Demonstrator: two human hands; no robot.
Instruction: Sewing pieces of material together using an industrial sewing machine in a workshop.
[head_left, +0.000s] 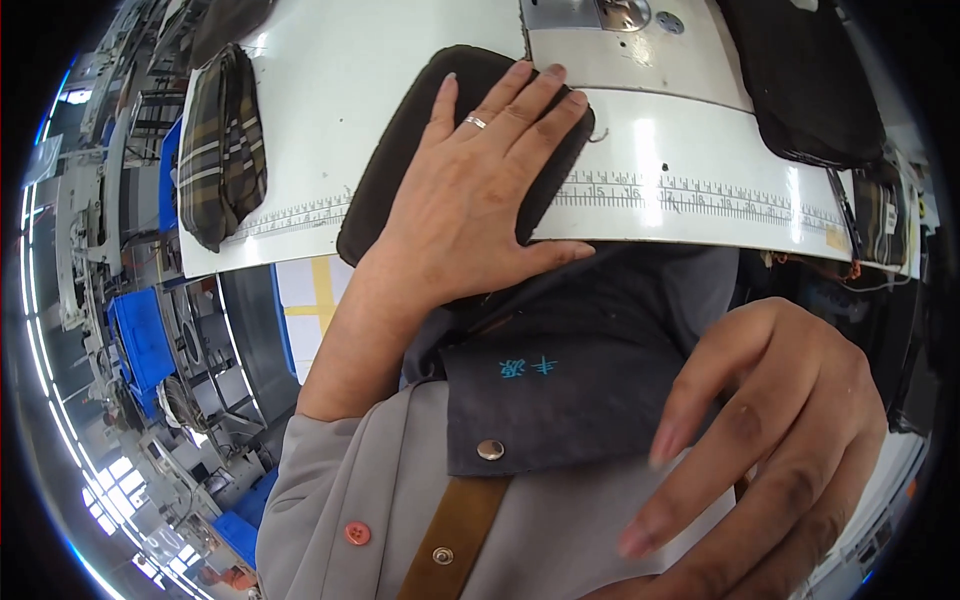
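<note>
One broad white table (320, 120) fills the upper view at a sewing workplace, a printed ruler scale (700, 192) running along its near edge. Close against that edge is a worker in a gray shirt (345, 470). An off-white machine bed (640, 58) is set into the tabletop at the top. Left of the worker, beyond the table, stands a blue crate (140, 340).

Before the worker, a dark brown rounded fabric panel (402, 150) lies aslant on the table, one corner beside the machine bed and its lower end at the table's near edge. A second dark fabric piece (815, 90) lies at the right, well apart from it; a folded plaid cloth bundle (222, 150) rests at the left.

Palm down, the left hand (470, 190) lies spread across the panel, thumb out to the right. Raised near the camera, the right hand (790, 430) has its fingers apart and loosely curved, tips blurred, in front of the shirt and a dark gray flap (560, 420).

A silver-colored ring (474, 122) circles a left-hand finger; a small red button (357, 533) dots the shirt.
</note>
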